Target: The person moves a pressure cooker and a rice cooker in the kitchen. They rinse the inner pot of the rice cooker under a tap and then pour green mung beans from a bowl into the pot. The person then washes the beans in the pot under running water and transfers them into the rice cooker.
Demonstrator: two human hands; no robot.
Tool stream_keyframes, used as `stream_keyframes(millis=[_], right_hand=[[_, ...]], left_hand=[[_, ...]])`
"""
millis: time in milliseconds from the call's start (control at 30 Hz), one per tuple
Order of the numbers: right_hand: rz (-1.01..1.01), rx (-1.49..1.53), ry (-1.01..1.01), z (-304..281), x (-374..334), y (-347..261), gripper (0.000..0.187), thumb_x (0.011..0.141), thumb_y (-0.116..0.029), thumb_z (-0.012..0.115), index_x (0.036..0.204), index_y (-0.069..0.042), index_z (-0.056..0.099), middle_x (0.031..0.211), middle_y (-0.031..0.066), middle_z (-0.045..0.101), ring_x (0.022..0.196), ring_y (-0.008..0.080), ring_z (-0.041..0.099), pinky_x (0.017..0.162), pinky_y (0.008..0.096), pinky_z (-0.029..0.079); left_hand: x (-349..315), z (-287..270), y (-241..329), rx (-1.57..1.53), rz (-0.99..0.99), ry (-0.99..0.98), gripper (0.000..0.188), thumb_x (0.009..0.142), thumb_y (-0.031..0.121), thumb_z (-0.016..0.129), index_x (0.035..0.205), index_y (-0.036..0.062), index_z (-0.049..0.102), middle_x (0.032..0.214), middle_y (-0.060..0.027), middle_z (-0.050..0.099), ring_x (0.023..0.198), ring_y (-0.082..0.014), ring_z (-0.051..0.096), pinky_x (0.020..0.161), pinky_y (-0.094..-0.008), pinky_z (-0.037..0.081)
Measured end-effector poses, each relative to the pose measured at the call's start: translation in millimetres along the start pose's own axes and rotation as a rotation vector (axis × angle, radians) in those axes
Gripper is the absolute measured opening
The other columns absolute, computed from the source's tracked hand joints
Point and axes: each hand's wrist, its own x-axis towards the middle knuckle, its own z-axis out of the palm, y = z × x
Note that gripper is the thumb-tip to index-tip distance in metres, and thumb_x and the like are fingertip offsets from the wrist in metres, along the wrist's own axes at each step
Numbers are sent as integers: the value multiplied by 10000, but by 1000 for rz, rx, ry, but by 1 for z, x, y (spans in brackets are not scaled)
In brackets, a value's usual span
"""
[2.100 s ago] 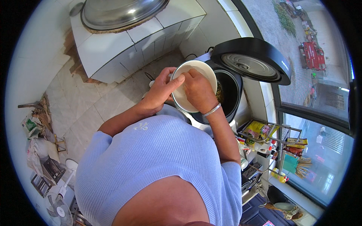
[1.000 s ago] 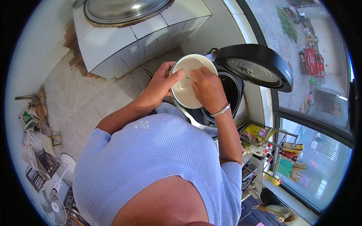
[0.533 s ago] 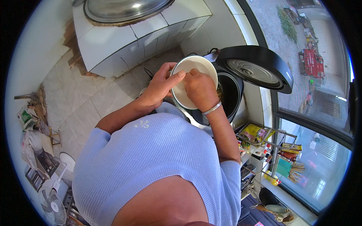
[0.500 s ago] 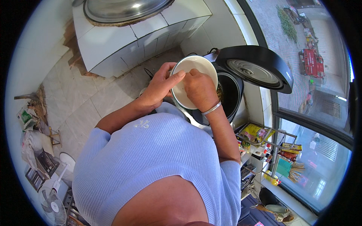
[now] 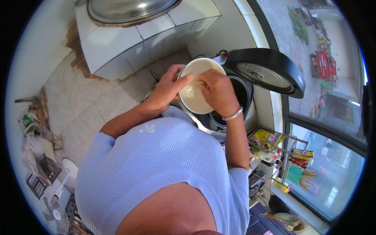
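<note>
A white bowl point(image 5: 191, 95) with a dark rim is tilted toward me, held by my left hand point(image 5: 172, 87). The thumb of that hand hooks over the rim, and its fingers go behind the wall. My right hand point(image 5: 217, 91), a silver bangle on its wrist, reaches over the bowl with its fingers bent together inside. What they pinch, if anything, cannot be made out. A little pale residue shows on the bowl's inside. Just behind and below is a black cooker pot point(image 5: 241, 92) with dark grainy contents, partly covered by the bowl and hand.
The cooker's black lid point(image 5: 264, 72) stands raised beside the window. A tiled stove block with a large metal wok cover point(image 5: 131, 9) lies ahead. At right, a wire rack point(image 5: 270, 143) holds packets and bottles. A white fan point(image 5: 55, 213) stands at lower left.
My right hand has shifted right and pulled back from the bowl's middle, baring more of its inside. The left hand and bowl have barely moved.
</note>
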Motion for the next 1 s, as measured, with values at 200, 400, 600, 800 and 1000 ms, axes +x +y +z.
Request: stream_keyframes(millis=[200,400,600,800,1000], right_hand=[[-22,-72,69,1,-3,3,267,716,39,607,979,-8,603,953,186,614,843,374,610,754,399,504],[-27,-95,29,11,0,2,270,736,53,561,997,-8,590,960,205,601,863,399,592,760,420,495],[-20,-1,-94,19,-1,-1,238,746,54,559,971,-12,597,884,199,606,806,401,594,720,423,493],[-63,123,-239,20,-1,-3,163,769,27,587,927,-3,617,825,197,635,776,373,624,705,392,496],[-56,241,-285,11,1,-4,151,788,1,590,933,-7,630,846,198,645,769,359,638,689,392,503]], left_hand=[[0,1,6,23,36,35,588,867,425,641,1244,32,420,985,-100,574,862,-154,609,657,-293,535],[3,-4,4,19,50,26,568,862,426,650,1226,45,436,966,-86,571,829,-133,596,621,-277,525],[2,-4,6,26,29,18,569,855,415,664,1218,40,438,973,-95,565,841,-140,598,613,-261,528],[4,-3,1,12,95,62,594,855,414,663,1228,22,418,983,-106,560,863,-155,607,625,-270,543],[3,-6,0,12,33,25,586,863,407,655,1234,25,411,1002,-116,558,868,-163,612,616,-270,541]])
